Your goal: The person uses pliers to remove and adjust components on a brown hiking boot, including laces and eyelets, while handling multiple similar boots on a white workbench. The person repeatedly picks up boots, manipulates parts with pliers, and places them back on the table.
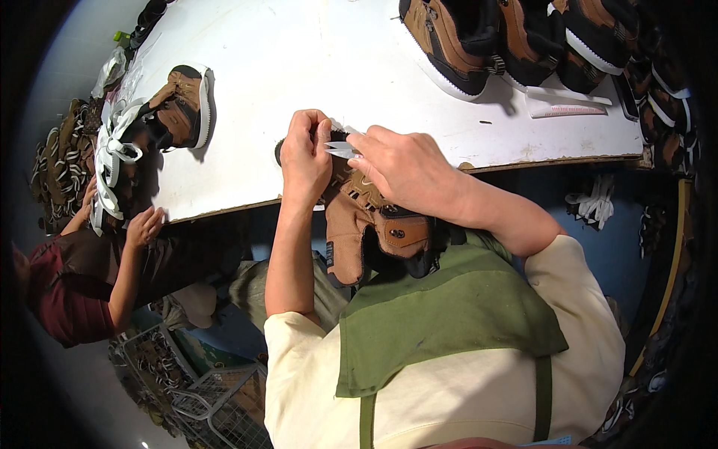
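A brown and black shoe upper [348,243] hangs over the table's front edge against my apron, its top part beneath my hands. My left hand [305,153] is closed, thumb and fingers pinched together over the upper's far end; what they grip is hidden. Close beside it, my right hand [407,161] is closed on thin white pointed strips [342,149] that stick out toward the left hand. Whether these are paper, plastic or lace ends, I cannot tell. Black material shows behind both hands.
A brown shoe with a white sole [194,108] lies on the white table [314,60] at the left, near white laces [114,150]. A co-worker's hand [143,226] rests at the table edge. Several shoes [449,41] and a white paper packet [567,103] occupy the right. Wire baskets [224,396] stand below.
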A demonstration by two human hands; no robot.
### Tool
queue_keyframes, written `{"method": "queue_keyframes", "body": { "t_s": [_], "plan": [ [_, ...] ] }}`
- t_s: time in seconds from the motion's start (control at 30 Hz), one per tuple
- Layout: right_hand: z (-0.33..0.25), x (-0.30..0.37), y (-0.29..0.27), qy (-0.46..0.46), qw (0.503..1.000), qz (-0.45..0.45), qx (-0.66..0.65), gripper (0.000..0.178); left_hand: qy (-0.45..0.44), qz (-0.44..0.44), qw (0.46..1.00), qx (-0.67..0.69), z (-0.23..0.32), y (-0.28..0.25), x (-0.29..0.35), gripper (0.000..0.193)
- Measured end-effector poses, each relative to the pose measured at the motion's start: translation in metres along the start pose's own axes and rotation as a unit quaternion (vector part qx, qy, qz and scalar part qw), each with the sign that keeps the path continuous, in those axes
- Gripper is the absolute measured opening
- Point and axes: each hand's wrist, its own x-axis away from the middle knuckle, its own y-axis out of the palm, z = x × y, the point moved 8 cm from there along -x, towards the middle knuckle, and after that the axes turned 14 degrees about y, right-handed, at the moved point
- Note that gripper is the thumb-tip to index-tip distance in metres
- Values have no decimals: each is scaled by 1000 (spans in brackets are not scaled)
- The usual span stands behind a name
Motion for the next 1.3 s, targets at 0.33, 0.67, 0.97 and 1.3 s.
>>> {"method": "queue_keyframes", "body": {
  "t_s": [0.33, 0.67, 0.97, 1.3],
  "plan": [
    [36, 5, 24, 70, 995, 64, 9, 28, -13, -26, 999, -25, 3, 0, 1, 8],
    [32, 4, 31, 43, 993, 91, 59, 28, -5, -26, 999, -27, 2, 1, 1, 7],
    [34, 1, 34, 51, 993, 91, 53, 28, 8, -28, 999, -32, 4, 2, 1, 7],
    [36, 1, 34, 58, 994, 84, 44, 28, 21, -16, 999, -21, 3, 3, 1, 6]
  ]
}}
